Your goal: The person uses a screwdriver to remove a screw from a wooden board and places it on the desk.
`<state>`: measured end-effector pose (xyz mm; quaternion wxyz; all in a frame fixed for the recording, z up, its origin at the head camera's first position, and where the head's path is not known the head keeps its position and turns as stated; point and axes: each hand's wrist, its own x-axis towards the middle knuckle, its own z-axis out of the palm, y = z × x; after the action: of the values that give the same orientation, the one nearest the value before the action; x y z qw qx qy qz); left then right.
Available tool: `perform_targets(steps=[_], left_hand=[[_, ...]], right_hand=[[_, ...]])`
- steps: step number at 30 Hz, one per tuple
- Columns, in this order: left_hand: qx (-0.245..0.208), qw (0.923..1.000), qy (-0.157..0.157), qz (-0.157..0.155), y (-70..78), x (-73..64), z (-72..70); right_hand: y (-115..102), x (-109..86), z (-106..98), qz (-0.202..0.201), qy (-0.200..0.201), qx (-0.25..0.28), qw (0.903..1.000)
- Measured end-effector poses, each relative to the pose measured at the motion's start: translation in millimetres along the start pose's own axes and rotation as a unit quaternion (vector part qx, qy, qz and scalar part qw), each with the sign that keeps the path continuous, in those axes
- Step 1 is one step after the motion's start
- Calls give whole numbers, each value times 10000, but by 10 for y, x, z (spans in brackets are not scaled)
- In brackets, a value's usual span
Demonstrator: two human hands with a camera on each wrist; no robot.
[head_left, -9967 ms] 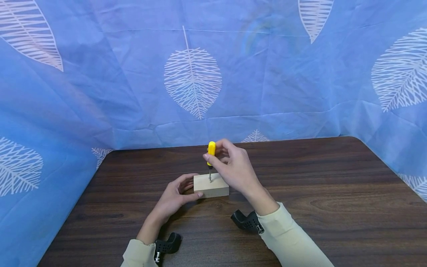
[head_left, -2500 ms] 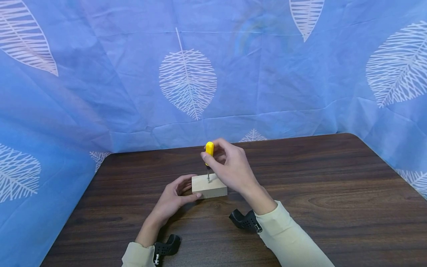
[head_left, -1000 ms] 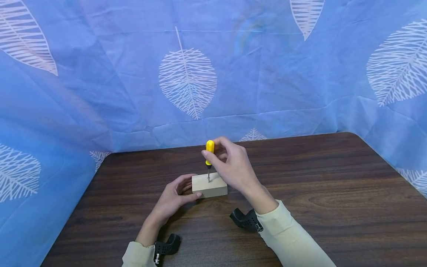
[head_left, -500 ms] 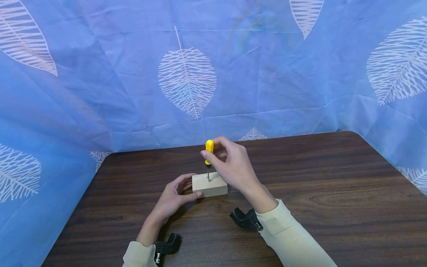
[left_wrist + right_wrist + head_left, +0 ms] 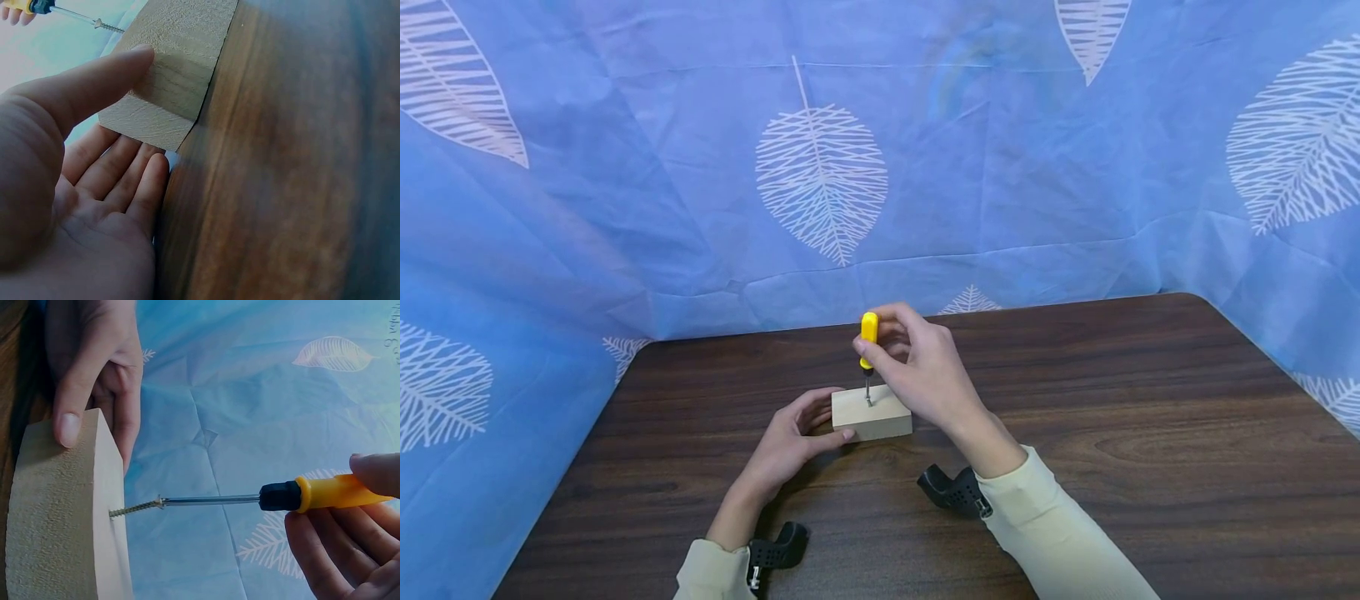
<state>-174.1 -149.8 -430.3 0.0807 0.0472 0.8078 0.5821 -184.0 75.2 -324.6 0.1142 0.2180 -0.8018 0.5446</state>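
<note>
A pale wooden block (image 5: 872, 429) lies on the dark table, and my left hand (image 5: 790, 437) holds its left end, thumb on the near side and fingers behind. From the block's top face rises a screw (image 5: 134, 508), its tip in the wood and most of its thread showing, leaning slightly. My right hand (image 5: 928, 367) grips the yellow handle of a screwdriver (image 5: 868, 342) between thumb and fingers, above the block. In the right wrist view the screwdriver's tip meets the screw head. The left wrist view shows the left thumb (image 5: 134, 62) pressed along the block's side.
The wood-grain table (image 5: 1112, 433) stretches around the block on all sides. A blue cloth (image 5: 940, 167) with white leaf prints hangs behind and beside the table. Black wrist mounts (image 5: 778, 546) sit at both cuffs, close over the tabletop.
Across the frames both hands keep their holds and the block stays in place. The screwdriver handle shifts and tilts only slightly, its top now a little further left. The head view has drifted slightly.
</note>
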Motion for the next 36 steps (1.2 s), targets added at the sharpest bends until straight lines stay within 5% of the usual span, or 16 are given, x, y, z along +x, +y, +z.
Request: perform_targets(steps=[20,36], left_hand=[[-36,10000,-43,-10,9,0,-14],[-73,10000,-31,10,-2,1,-6]], right_hand=[[36,2,12,-223,123,-536,9982],[1,-16,-1,502,-78,323,9982]])
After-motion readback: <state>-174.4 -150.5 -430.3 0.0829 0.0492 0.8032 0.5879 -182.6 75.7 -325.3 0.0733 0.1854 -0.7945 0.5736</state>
